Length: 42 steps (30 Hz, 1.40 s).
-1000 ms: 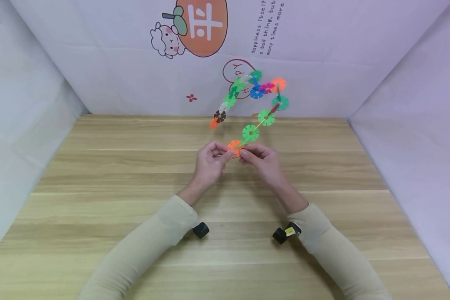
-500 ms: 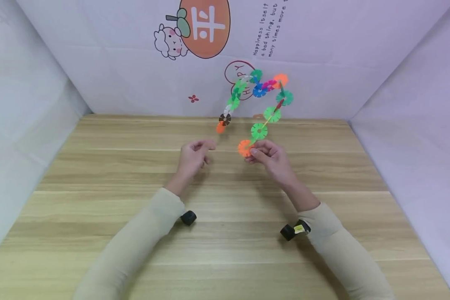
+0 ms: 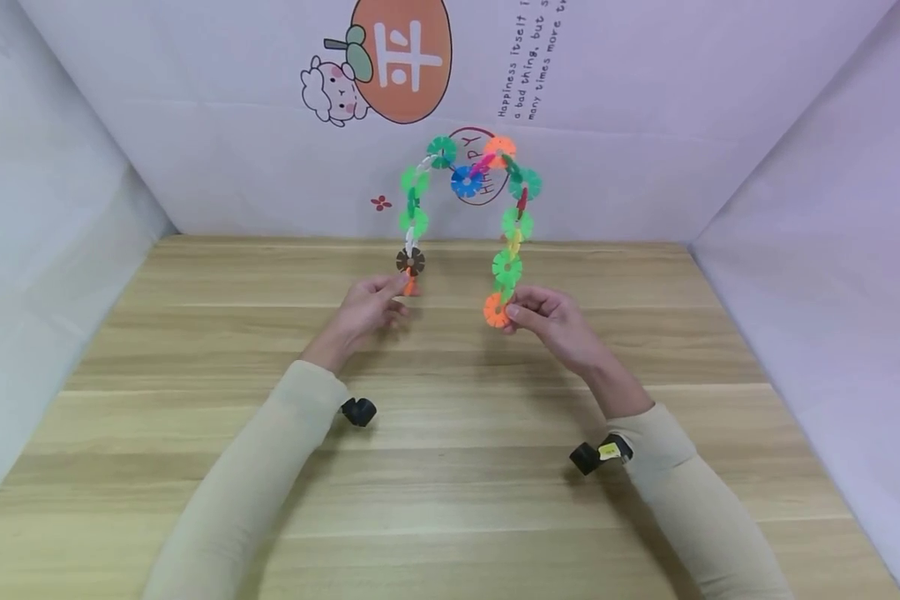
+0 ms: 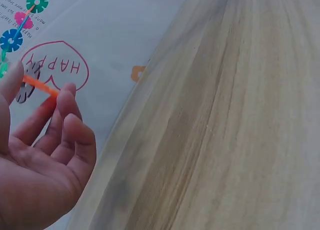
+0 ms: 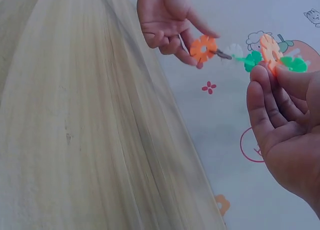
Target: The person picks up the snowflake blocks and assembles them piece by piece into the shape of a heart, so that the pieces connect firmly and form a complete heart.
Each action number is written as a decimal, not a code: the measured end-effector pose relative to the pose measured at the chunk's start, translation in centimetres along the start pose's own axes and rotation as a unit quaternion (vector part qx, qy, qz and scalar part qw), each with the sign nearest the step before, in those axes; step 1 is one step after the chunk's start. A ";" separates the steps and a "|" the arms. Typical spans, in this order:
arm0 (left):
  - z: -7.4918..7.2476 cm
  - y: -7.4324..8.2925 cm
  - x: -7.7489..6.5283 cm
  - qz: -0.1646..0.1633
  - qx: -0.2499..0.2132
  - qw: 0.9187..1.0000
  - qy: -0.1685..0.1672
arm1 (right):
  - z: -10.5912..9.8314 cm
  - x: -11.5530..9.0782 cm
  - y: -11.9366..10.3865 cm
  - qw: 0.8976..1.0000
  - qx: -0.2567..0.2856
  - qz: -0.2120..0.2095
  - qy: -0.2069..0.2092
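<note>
A chain of notched plastic snowflake discs (image 3: pixel 466 182) in green, white, blue, pink, yellow, red and orange arches up between my two hands, with a dip at the blue disc. My left hand (image 3: pixel 367 310) pinches the orange end disc (image 4: pixel 40 84), which hangs below a dark brown disc (image 3: pixel 410 262). At the other end, my right hand (image 3: pixel 558 325) pinches a second orange disc (image 3: pixel 497 310) between thumb and fingers. A green disc (image 3: pixel 507 267) joins on above that one. The right wrist view shows both hands, each at its own orange disc.
Below the hands lies a wood-grain table (image 3: pixel 450 467). Behind it rises a white printed backdrop (image 3: pixel 615 183), which the top of the chain overlaps in the head view. White side walls (image 3: pixel 810 250) flank the table. A dark wrist camera (image 3: pixel 359 412) sits under the left sleeve.
The left hand let go of the right-hand orange disc, moved left and took the orange disc at the chain's other end. The chain swung left and spread into an arch.
</note>
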<state>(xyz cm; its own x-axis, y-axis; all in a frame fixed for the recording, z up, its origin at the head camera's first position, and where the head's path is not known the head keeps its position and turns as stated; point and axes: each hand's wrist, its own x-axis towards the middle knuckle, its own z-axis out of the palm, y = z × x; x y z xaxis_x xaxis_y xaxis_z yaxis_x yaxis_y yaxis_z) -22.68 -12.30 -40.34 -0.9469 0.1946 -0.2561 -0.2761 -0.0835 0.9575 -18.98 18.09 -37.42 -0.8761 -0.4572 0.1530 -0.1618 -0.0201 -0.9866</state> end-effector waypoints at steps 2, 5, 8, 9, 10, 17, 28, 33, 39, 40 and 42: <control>0.0 0.0 -0.4 0.011 -0.006 1.000 -0.004 | 0.0 0.1 0.1 1.000 -0.011 0.002 0.003; 0.3 0.1 -1.0 0.019 -0.014 1.000 -0.011 | 0.2 0.3 0.3 1.000 -0.017 -0.001 0.015; 0.9 0.3 -1.6 0.019 -0.027 0.999 -0.016 | 0.7 0.6 0.6 0.999 -0.016 -0.005 0.028; 1.2 0.3 -1.7 0.017 -0.030 0.999 -0.016 | 0.9 0.8 0.8 0.999 -0.015 -0.005 0.031; 1.5 0.4 -1.8 0.016 -0.034 0.999 -0.015 | 1.1 0.9 0.9 0.999 -0.015 -0.004 0.033; 3.5 0.3 -2.1 0.041 -0.064 0.997 0.008 | 2.6 1.4 1.6 0.999 -0.017 0.003 0.050; 6.0 0.6 -2.7 0.107 -0.095 0.988 0.063 | 4.7 2.0 1.7 0.996 -0.012 -0.018 0.087; 7.0 0.7 -2.8 0.121 -0.118 0.982 0.084 | 5.5 2.2 1.6 0.995 -0.004 -0.007 0.102; 7.8 0.4 -3.0 0.152 -0.146 0.971 0.114 | 6.5 2.4 1.6 0.990 0.013 0.005 0.141; 8.0 0.3 -3.0 0.157 -0.156 0.968 0.117 | 6.7 2.4 1.6 0.989 0.017 0.008 0.148; 8.4 0.2 -3.0 0.167 -0.176 0.962 0.126 | 7.1 2.4 1.5 0.986 0.026 0.014 0.165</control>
<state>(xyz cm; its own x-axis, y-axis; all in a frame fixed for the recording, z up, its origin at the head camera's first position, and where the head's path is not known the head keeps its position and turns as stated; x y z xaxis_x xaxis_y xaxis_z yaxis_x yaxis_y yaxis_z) -18.50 -4.69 -38.25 -0.9901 -0.1403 -0.0095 0.0529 -0.4347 0.8990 -18.15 10.65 -38.95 -0.9814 -0.1435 0.1273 -0.1195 -0.0616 -0.9909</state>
